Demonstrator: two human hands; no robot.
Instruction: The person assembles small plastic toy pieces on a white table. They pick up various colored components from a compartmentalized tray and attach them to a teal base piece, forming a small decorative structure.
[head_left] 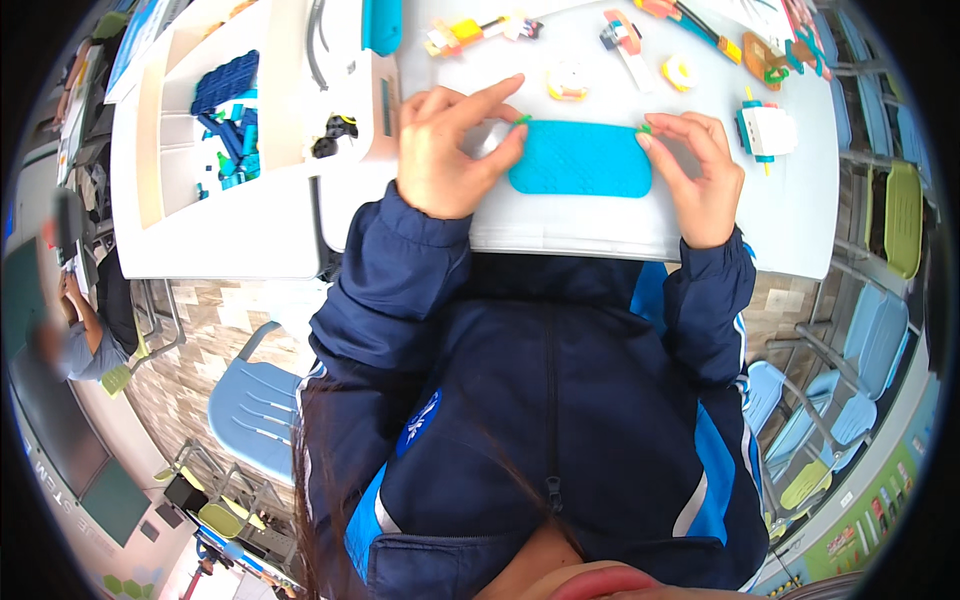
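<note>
A flat turquoise building plate (580, 160) with rounded corners lies in front of me on the white table. One small green piece (523, 120) sits at its upper left corner, another green piece (645, 130) at its upper right corner. My left hand (448, 150) holds the left piece between the thumb and a finger, the index finger raised apart from them. At the opposite corner, my right hand (700, 165) pinches the other green piece between thumb and index finger. How firmly these pieces sit on the plate cannot be made out.
Beyond the plate lie a yellow-and-orange brick build (465, 35), a round white-and-yellow build (568, 80) and a yellow ring-like piece (679, 72). A white block build (768, 130) stands at right. On the left is a divided tray (150, 150) with blue and green bricks.
</note>
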